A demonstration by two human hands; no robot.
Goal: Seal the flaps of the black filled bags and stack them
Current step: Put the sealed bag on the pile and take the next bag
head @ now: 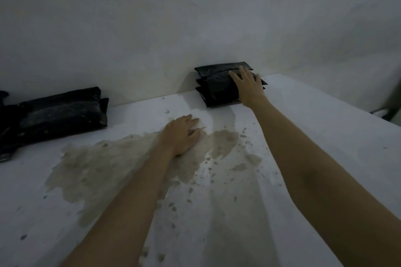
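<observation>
**Right hand on stack, left hand idle**

Right hand [247, 86], fingers spread flat, rests on top bag of stack [219, 84] against the wall. Remaining bags [63, 112] lie far left, long axis across the surface [325, 136], nearer the left hand [181, 134], which presses the stained surface, loosely open, holding nothing.
</observation>
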